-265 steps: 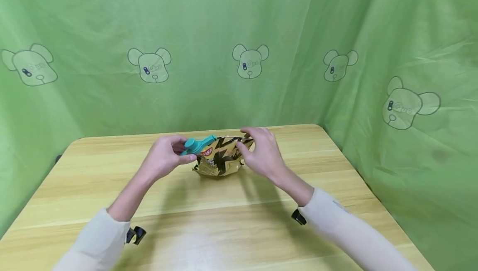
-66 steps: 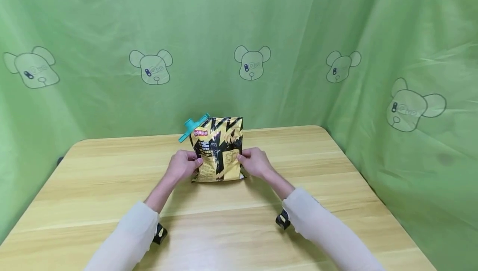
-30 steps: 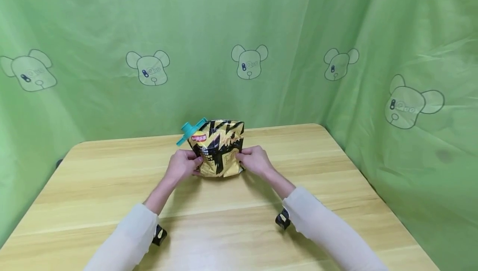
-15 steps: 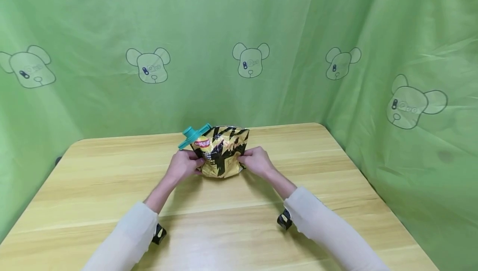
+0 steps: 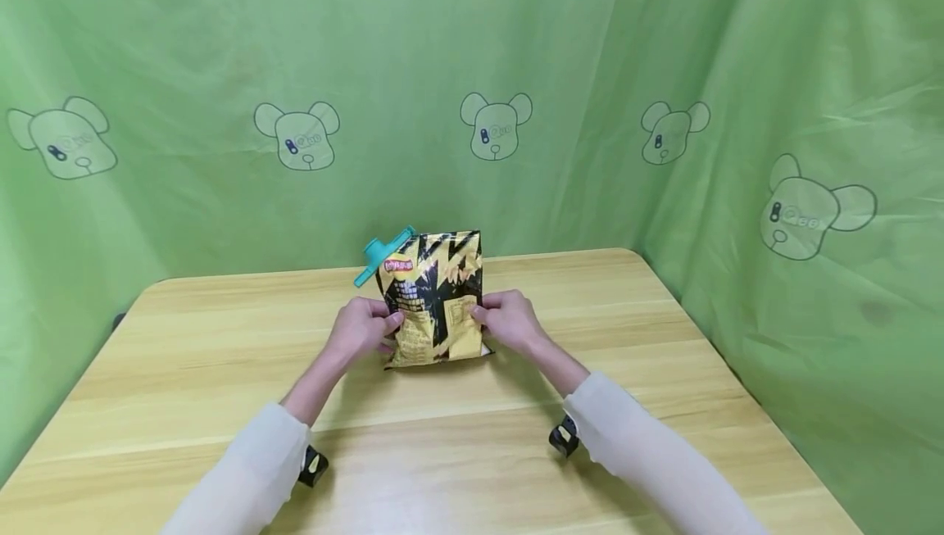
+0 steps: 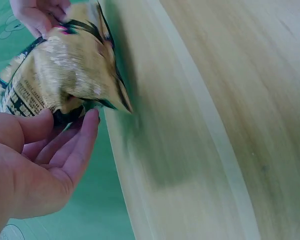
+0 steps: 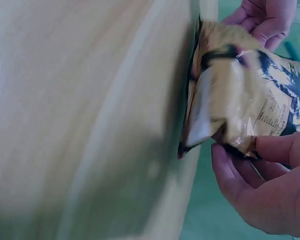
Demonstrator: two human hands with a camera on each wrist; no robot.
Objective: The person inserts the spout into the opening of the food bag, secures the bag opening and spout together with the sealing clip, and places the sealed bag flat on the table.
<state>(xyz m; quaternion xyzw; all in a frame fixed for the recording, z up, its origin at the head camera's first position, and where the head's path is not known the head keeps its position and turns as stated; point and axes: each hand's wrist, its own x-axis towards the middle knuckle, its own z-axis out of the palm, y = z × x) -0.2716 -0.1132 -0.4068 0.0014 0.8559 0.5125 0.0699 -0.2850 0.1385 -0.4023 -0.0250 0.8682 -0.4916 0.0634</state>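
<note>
A gold and black chip bag [image 5: 442,297] is held upright over the far half of the table, printed side facing me. Across its upper left corner sits a teal bag clip [image 5: 379,256] with a round, cap-like knob. My left hand [image 5: 361,328] pinches the left side of the bag, thumb in front and fingers behind. On the opposite side my right hand [image 5: 509,320] grips the bag the same way. Both wrist views show the bag slightly blurred, with thumbs on its crinkled foil; the clip's teal end [image 7: 295,52] peeks out at the right wrist view's edge.
The light wooden table [image 5: 428,453] has rounded far corners. Behind it and on the right hangs a green curtain [image 5: 398,183] printed with bear heads. Black wrist devices [image 5: 313,465] hang below both pale sleeves [image 5: 656,453].
Earlier my left hand was at the teal clip and my right at the bag's top; both have since moved to its sides. Lately the bag tipped, then swung back upright, its lower edge showing.
</note>
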